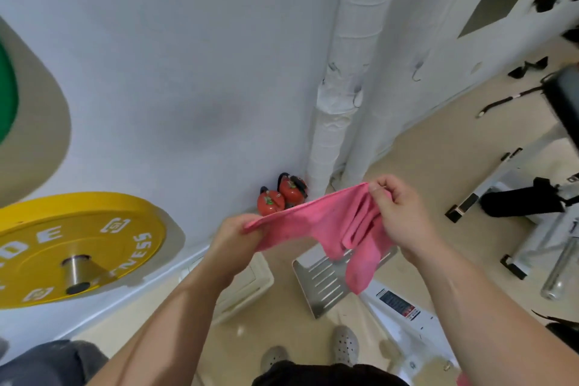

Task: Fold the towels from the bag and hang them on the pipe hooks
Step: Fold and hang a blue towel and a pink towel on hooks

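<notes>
From the head camera, a pink cloth towel point(316, 222) is held up in the air between both hands, above the beige floor point(416, 160) and in front of the room's corner. The left hand point(235, 235) grips the towel's left end, bunched inside curled fingers. The right hand point(398, 213) pinches the upper right corner between thumb and fingertips. The top edge runs taut from one hand to the other, while loose folds hang down below the right hand. Behind the towel, two white wrapped vertical pipes point(332, 122) stand in the wall corner, and a small metal hook point(418, 72) shows higher up, just right of them. Two red fire extinguishers point(282, 194) stand on the floor at the foot of the pipes. A yellow weight plate with white lettering point(78, 247) sits at the left edge. Grey perforated clogs point(344, 343) show near the bottom, beside a slotted metal footplate point(322, 285).
</notes>
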The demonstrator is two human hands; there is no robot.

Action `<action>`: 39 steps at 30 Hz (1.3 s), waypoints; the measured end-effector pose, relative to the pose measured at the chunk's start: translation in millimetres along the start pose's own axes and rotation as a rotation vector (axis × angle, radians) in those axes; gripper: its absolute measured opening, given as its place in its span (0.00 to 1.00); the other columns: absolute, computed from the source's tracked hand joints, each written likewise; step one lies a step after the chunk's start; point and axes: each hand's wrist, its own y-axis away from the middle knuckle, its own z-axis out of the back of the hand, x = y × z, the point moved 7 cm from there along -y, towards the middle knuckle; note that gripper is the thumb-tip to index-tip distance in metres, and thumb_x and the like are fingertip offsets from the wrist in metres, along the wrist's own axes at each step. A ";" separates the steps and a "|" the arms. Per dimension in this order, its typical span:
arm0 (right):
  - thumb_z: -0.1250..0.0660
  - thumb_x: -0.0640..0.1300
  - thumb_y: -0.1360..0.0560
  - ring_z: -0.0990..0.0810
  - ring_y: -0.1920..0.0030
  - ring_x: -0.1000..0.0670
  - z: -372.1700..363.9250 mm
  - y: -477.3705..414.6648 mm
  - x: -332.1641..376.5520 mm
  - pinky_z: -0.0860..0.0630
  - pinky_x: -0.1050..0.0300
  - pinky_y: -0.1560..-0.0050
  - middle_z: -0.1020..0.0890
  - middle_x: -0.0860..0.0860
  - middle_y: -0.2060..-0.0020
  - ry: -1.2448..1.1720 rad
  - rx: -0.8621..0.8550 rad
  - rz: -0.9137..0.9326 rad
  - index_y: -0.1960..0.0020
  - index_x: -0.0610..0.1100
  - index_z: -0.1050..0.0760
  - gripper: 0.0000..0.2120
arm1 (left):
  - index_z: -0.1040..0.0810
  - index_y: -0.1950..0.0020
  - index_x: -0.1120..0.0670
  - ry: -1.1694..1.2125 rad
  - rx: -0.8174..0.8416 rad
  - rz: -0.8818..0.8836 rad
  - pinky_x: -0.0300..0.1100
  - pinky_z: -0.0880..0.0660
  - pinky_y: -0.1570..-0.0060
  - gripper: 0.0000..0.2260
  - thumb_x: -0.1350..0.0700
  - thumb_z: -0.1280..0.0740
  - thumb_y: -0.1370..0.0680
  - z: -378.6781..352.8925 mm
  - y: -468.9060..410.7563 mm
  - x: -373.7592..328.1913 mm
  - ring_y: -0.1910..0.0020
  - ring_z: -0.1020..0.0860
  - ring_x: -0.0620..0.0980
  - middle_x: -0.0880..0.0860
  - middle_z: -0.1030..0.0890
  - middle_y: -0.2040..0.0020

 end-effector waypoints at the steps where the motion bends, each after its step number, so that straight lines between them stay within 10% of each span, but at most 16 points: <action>1: 0.36 0.46 0.18 0.26 0.65 0.53 -1.8 -3.1 -0.6 0.27 0.50 0.58 0.22 0.50 0.68 -0.007 -0.008 -0.013 0.58 0.49 0.24 0.10 | 0.19 0.69 0.49 0.028 -0.022 -0.003 0.37 0.32 0.68 0.18 0.57 0.34 0.19 2.5 0.7 -3.5 0.70 0.29 0.43 0.44 0.25 0.72; 8: 0.37 0.38 0.20 0.23 0.75 0.50 -39.4 0.9 0.9 0.30 0.65 0.74 0.20 0.50 0.75 -0.326 0.118 -0.264 0.54 0.47 0.24 0.07 | 0.14 0.50 0.50 0.113 -0.088 -0.044 0.44 0.24 0.53 0.13 0.52 0.39 0.16 -21.6 -8.8 -31.6 0.57 0.19 0.45 0.47 0.14 0.57; 15: 0.40 0.31 0.22 0.19 0.61 0.48 -63.2 -13.9 -5.9 0.19 0.53 0.58 0.16 0.44 0.60 -0.592 0.435 -0.418 0.54 0.42 0.18 0.13 | 0.14 0.48 0.47 0.107 -0.120 -0.063 0.45 0.24 0.47 0.14 0.50 0.40 0.16 -80.8 -15.4 -60.0 0.53 0.19 0.45 0.48 0.13 0.52; 21: 0.33 0.26 0.27 0.14 0.55 0.51 -36.7 -42.1 -8.1 0.18 0.60 0.52 0.12 0.46 0.57 -0.499 0.656 -0.184 0.46 0.43 0.17 0.17 | 0.13 0.50 0.46 0.172 -0.188 0.063 0.41 0.22 0.49 0.18 0.48 0.44 0.14 -121.0 -20.7 -77.4 0.52 0.16 0.45 0.47 0.12 0.54; 28: 0.23 0.33 0.31 0.22 0.60 0.58 7.3 -69.8 -0.4 0.25 0.67 0.55 0.21 0.48 0.56 -0.290 0.495 0.309 0.59 0.43 0.16 0.07 | 0.15 0.43 0.52 0.369 -0.222 0.064 0.62 0.22 0.50 0.19 0.45 0.42 0.19 -156.6 -19.6 -100.3 0.54 0.21 0.68 0.68 0.17 0.47; 33: 0.21 0.35 0.32 0.23 0.50 0.60 22.5 -82.0 -6.2 0.29 0.70 0.45 0.21 0.54 0.54 -0.236 0.463 0.369 0.62 0.47 0.16 0.08 | 0.15 0.48 0.54 0.377 -0.322 0.018 0.43 0.20 0.61 0.16 0.61 0.43 0.15 -162.8 -14.6 -115.4 0.62 0.18 0.50 0.54 0.14 0.59; 39: 0.22 0.36 0.30 0.17 0.54 0.54 24.2 -75.2 -7.6 0.23 0.61 0.48 0.14 0.53 0.60 -0.260 0.698 0.346 0.60 0.51 0.16 0.10 | 0.13 0.50 0.54 0.280 -0.269 -0.018 0.47 0.29 0.56 0.14 0.57 0.39 0.15 -166.3 -13.6 -117.2 0.62 0.26 0.49 0.51 0.20 0.64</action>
